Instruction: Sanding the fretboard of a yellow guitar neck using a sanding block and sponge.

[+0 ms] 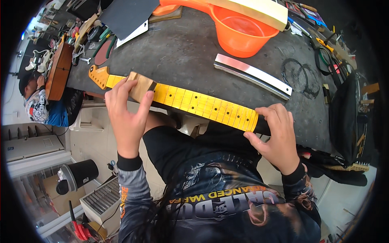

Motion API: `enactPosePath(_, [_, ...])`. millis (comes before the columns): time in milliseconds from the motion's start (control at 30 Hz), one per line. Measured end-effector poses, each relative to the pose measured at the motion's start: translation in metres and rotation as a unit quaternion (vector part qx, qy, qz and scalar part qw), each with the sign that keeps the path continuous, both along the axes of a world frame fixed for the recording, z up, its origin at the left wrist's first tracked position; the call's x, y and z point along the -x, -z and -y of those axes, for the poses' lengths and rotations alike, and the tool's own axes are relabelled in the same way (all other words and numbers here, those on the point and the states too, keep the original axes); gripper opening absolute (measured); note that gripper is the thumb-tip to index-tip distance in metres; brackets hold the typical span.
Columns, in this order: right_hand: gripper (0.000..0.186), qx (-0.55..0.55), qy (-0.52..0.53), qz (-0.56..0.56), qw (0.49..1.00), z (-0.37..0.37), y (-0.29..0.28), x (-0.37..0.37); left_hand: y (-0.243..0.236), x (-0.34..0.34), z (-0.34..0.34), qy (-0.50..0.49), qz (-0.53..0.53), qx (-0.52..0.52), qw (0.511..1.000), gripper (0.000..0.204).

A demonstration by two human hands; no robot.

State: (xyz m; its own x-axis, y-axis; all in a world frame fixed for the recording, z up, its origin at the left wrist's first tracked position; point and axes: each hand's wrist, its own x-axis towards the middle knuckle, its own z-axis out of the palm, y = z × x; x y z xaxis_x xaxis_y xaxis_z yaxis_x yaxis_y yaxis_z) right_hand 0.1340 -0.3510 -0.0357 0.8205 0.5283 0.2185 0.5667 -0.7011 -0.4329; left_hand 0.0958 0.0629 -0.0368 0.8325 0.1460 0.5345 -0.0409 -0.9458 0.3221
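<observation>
A guitar neck [198, 103] with a glossy yellow fretboard and dark dot markers lies face up along the near edge of the workbench, its headstock [98, 77] pointing left. Near the headstock end, my left hand [129, 121] grips a small wooden block [141, 86] between thumb and fingers; the block rests across the fretboard. My right hand [279, 135] pinches the neck's wide right end, thumb on the near side and fingers on the far side. Beyond the neck lies a long, shiny metal bar [253, 76], apart from both hands.
An orange plastic dipper [243, 38] stands at the back with a pale yellow block [259, 13] across it. Dark sheets [125, 18] and hand tools lie at the far left. A thin black cable [298, 75] is at right. Another person [38, 101] sits left with a brown guitar [59, 73].
</observation>
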Motion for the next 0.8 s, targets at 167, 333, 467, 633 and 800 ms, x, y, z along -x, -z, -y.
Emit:
enactPosePath(167, [0.067, -0.019, -0.027, 0.029, 0.999, -0.007, 0.016, -0.01, 0.01, -0.014, -0.007, -0.044, 0.0, -0.019, 0.999, 0.038])
enactPosePath(333, [0.066, -0.039, -0.029, 0.066, 0.997, -0.035, 0.023, -0.017, 0.015, -0.021, -0.011, -0.084, -0.012, -0.022, 0.996, 0.041])
enactPosePath(467, [0.068, -0.048, -0.04, 0.063, 0.996, -0.035, 0.026, -0.017, 0.015, -0.018, 0.003, -0.09, -0.011, -0.025, 0.996, 0.04])
enactPosePath(633, [0.072, -0.046, -0.023, 0.043, 0.998, -0.03, 0.033, -0.009, 0.008, -0.011, 0.115, 0.001, -0.037, 0.019, 0.999, 0.053])
enactPosePath(800, [0.077, -0.052, 0.0, 0.044, 0.998, -0.027, 0.045, -0.01, 0.003, -0.014, 0.128, 0.0, -0.077, -0.029, 0.997, 0.054])
